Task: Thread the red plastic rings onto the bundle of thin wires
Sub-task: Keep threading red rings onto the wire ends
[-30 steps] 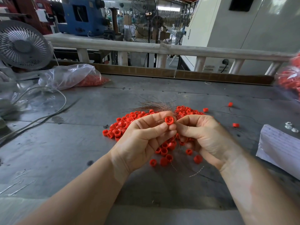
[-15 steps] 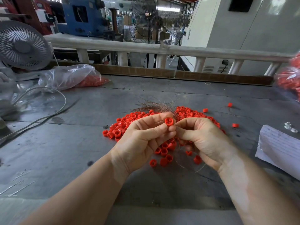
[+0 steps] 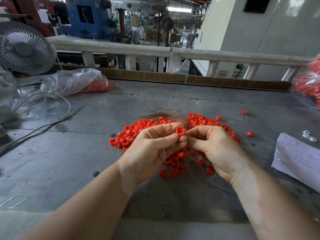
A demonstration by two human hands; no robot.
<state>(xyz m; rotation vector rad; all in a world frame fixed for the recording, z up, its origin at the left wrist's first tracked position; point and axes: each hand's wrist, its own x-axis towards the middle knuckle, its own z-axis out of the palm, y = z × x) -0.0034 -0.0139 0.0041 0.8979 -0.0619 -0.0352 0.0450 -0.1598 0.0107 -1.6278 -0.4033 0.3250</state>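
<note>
One red ring (image 3: 179, 131) pinched in left hand (image 3: 155, 144), thin wires (image 3: 166, 115) gripped by right hand (image 3: 213, 146): risks splaying strands missing the hole.

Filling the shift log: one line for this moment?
left hand pinches red plastic ring | right hand pinches thin wire at it | loose red rings on grey table

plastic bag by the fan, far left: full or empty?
Partly full. The clear plastic bag lies slumped on the table, red rings filling only its right end; the rest is flat, crumpled film.
</note>
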